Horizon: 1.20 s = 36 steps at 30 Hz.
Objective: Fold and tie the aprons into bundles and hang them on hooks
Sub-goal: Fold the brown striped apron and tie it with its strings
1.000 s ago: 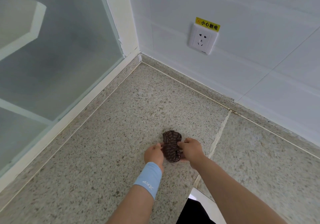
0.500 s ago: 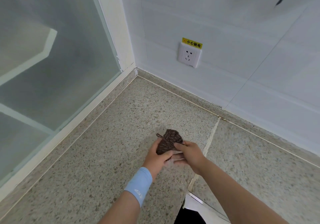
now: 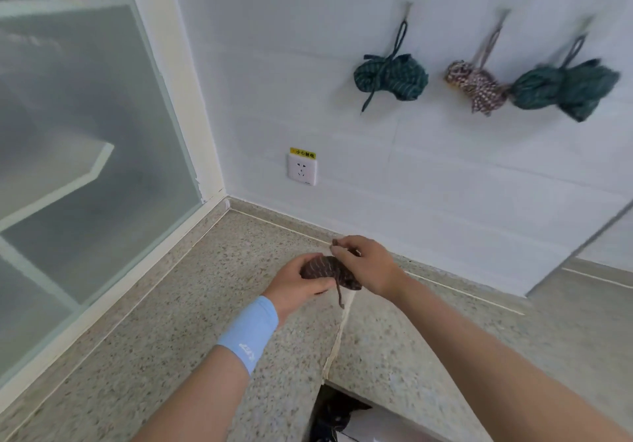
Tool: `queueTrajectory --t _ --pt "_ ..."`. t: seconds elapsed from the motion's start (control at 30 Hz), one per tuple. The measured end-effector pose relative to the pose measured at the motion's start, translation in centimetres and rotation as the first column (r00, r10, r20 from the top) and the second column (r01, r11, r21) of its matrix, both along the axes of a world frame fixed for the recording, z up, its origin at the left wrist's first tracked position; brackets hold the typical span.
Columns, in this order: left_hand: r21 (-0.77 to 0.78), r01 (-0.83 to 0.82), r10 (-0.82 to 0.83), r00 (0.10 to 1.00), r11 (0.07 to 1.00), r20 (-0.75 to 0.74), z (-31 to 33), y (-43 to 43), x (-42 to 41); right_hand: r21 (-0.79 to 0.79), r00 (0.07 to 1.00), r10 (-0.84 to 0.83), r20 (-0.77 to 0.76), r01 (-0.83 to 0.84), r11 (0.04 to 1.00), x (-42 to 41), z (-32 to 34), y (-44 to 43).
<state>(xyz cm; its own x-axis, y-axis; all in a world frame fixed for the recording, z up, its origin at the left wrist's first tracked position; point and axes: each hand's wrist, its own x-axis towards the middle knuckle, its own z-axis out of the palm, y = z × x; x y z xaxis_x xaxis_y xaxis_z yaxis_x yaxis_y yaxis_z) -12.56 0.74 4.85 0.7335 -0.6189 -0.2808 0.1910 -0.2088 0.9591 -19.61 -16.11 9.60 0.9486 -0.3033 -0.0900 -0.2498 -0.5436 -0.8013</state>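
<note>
Your left grip [image 3: 301,284] is clasping the brown apron bundle [image 3: 323,268] over the desk [image 3: 171,321], near its back edge; your right grip [image 3: 368,267] is pinching its tie [image 3: 339,292]. Probably soft and light; the tie is offering the best hold.

We classify this location as a kitchen or utility area. Indicators: a speckled stone tabletop [image 3: 154,321] meeting a white tiled wall [image 3: 445,184], a wall socket [image 3: 301,169] with a yellow warning label [image 3: 302,153], a frosted glass panel [image 3: 85,133], and tied apron bundles [image 3: 476,87] hanging from hooks [image 3: 407,6].
</note>
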Motion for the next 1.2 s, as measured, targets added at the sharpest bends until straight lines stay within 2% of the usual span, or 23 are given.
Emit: queueTrajectory --t 0.2,0.4,0.47,0.57,0.7,0.87,1.0,1.2 --pt "-0.104 0.099 -0.098 0.995 0.99 0.02 5.3 -3.7 -3.0 0.079 0.964 -0.176 0.199 0.163 0.983 -5.1 4.5 -2.7" --pt "-0.046 0.258 -0.242 0.944 0.965 0.222 10.7 -8.8 -4.2 0.072 0.891 -0.309 0.332 0.302 0.95 -7.5 8.2 -6.4" --pt "-0.009 0.262 -0.249 0.928 0.965 0.277 12.4 -10.6 -4.3 0.094 0.853 -0.36 0.377 0.351 0.932 -7.8 9.4 -7.7" --pt "0.043 0.273 -0.268 0.882 0.961 0.387 15.6 -14.3 -4.8 0.102 0.792 -0.418 0.445 0.419 0.902 -8.6 11.9 -10.3" --pt "0.033 0.335 -0.311 0.828 0.942 0.466 19.9 -19.8 -6.2 0.066 0.733 -0.448 0.512 0.487 0.871 -10.4 16.0 -15.2" --pt "0.072 0.386 -0.336 0.679 0.92 0.653 25.1 -27.0 -8.3 0.029 0.669 -0.476 0.571 0.563 0.826 -12.9 20.6 -20.9" --pt "-0.034 0.34 -0.236 0.719 0.94 0.654 29.3 -31.8 -9.5 -0.064 0.679 -0.452 0.578 0.59 0.805 -14.2 23.5 -24.7" --pt "-0.056 0.36 -0.286 0.816 0.931 0.502 32.4 -36.3 -8.8 -0.096 0.725 -0.422 0.544 0.554 0.827 -15.3 26.1 -29.7"
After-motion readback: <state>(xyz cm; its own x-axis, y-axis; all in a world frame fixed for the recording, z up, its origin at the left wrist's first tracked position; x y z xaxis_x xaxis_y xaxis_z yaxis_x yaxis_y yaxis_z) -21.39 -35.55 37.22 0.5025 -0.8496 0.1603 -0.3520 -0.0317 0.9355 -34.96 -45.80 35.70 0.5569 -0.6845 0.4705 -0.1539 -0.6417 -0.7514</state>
